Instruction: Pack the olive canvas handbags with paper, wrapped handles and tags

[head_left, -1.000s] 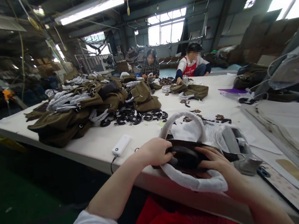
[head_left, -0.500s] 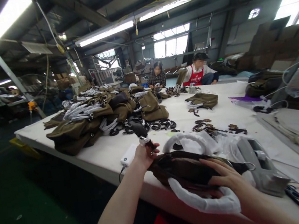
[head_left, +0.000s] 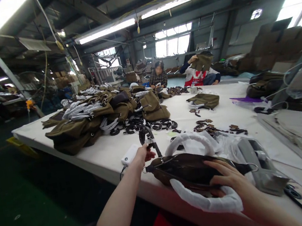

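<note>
An open dark olive handbag (head_left: 159, 171) lies in front of me at the table edge, its two handles wrapped in white padding. The near handle (head_left: 197, 200) hangs toward me and the far handle (head_left: 182, 138) stands up behind the opening. My right hand (head_left: 227, 177) grips the near rim at the bag's right side, some fingers inside the mouth. At the bag's left end, my left hand (head_left: 146, 153) holds a dark coiled shoulder strap (head_left: 149, 132) with a white band round it. The strap's lower end runs to the bag's left corner, where a metal ring (head_left: 144, 170) shows.
A pile of olive bags (head_left: 85, 126) covers the table's left side, with black coiled straps (head_left: 164, 125) before it. A white device (head_left: 129, 154) lies beside my left hand. A grey tape dispenser (head_left: 269, 175) and a phone (head_left: 300, 196) are right. Two people sit across the table.
My left hand has shifted slightly left and opened some distance from the bag's corner; the strap now stretches between them. My right hand stays put. A person opposite has raised an olive piece.
</note>
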`<state>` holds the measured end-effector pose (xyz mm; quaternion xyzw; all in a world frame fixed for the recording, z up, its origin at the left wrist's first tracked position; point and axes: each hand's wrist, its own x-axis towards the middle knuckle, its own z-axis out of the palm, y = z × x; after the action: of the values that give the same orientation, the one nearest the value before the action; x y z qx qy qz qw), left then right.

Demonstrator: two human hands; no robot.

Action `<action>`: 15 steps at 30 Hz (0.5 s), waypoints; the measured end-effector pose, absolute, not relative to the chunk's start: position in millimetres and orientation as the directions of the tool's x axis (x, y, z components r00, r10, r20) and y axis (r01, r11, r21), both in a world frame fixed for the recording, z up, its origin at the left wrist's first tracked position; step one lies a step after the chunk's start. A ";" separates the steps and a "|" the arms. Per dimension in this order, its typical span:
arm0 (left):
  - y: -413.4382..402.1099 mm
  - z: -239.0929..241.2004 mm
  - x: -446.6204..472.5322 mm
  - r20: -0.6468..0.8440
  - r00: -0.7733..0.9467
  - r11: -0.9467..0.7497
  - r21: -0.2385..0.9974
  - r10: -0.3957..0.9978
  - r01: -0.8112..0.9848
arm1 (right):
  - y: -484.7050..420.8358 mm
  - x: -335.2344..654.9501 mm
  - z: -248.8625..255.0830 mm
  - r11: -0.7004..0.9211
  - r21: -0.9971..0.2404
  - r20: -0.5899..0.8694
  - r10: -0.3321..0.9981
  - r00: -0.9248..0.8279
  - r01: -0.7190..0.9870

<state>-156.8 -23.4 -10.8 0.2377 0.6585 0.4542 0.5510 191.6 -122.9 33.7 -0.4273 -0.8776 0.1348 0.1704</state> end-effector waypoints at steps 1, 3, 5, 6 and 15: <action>-23.0 -14.0 -157.3 -0.503 -0.299 0.471 0.864 0.811 -0.177 | -122.9 191.2 33.7 0.596 -0.380 0.184 0.798 -0.574 0.707; -22.9 -19.6 -157.9 -0.476 -0.340 0.451 0.879 0.811 -0.154 | -122.1 190.3 33.6 0.594 -0.379 0.183 0.800 -0.572 0.709; -23.5 -24.7 -158.1 -0.438 -0.378 0.424 0.897 0.816 -0.124 | -120.6 189.7 33.3 0.596 -0.374 0.179 0.798 -0.575 0.710; -24.0 -27.4 -158.1 -0.418 -0.392 0.411 0.905 0.820 -0.106 | -119.8 189.6 33.1 0.597 -0.370 0.176 0.798 -0.577 0.712; -27.3 -62.4 -163.1 -0.293 -0.475 0.385 0.916 0.830 0.107 | -115.9 188.8 32.2 0.596 -0.358 0.181 0.799 -0.573 0.719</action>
<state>-163.1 -27.3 -62.4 0.3207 0.7302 0.4521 0.3994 188.8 -115.9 32.2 -0.4322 -0.8782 0.1234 0.1638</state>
